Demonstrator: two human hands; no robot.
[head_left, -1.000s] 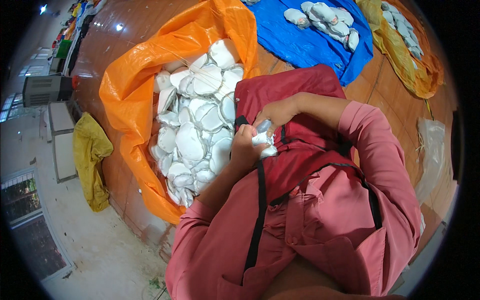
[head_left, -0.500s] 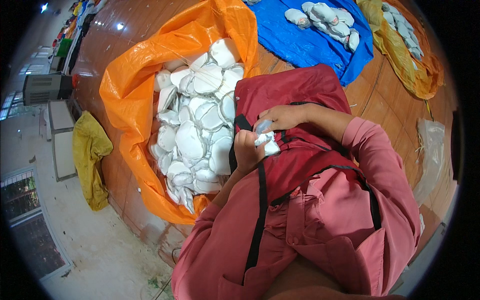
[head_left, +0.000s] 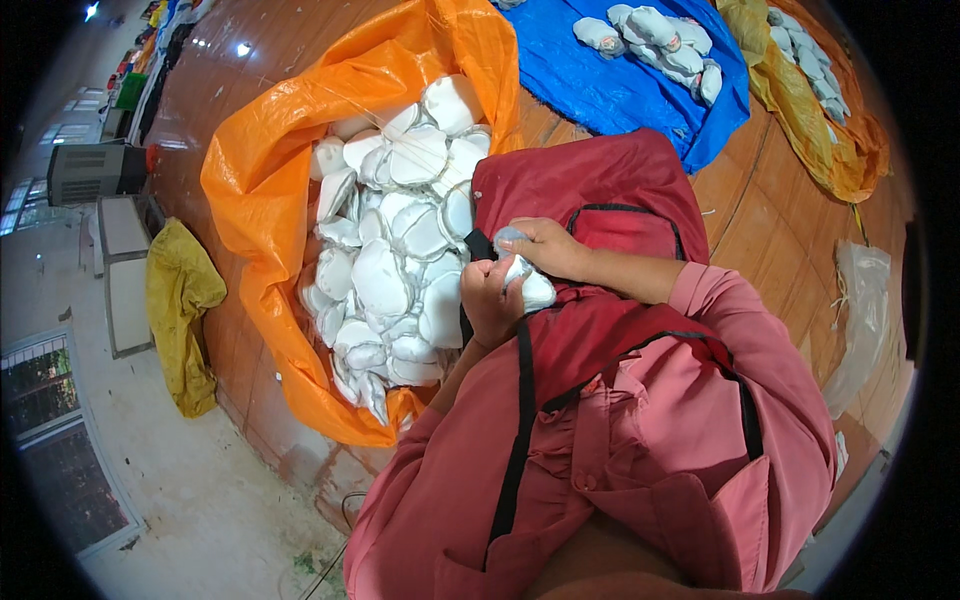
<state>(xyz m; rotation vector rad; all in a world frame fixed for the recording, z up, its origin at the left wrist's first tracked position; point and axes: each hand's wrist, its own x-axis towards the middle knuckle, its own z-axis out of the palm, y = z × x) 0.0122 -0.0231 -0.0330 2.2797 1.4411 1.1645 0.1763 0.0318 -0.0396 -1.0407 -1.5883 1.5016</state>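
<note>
Above my lap, both hands hold a small white, soft-looking cloth piece [head_left: 538,292] with a greyish-blue part [head_left: 508,238] at its upper end. My left hand [head_left: 490,300] is closed on the left side of the piece, fingers bent. From the right, my right hand [head_left: 552,248] pinches the greyish upper end between thumb and fingers. The hands nearly touch, and the piece's middle is partly hidden by them. Beneath them lies a dark red apron [head_left: 620,170] with black trim and a pocket.
Just left of my hands, an open orange sack [head_left: 265,210] holds many white rounded cloth pieces [head_left: 382,280]. A blue sheet [head_left: 560,70] bears a heap of white stuffed pieces [head_left: 665,45]. Further right stands a yellow-orange sack [head_left: 800,120]. A yellow sack [head_left: 182,310] lies by the wall.
My right hand has shifted slightly left and turned, its fingers now at the piece's upper end. More of the apron pocket shows. My left hand stays nearly in place.
</note>
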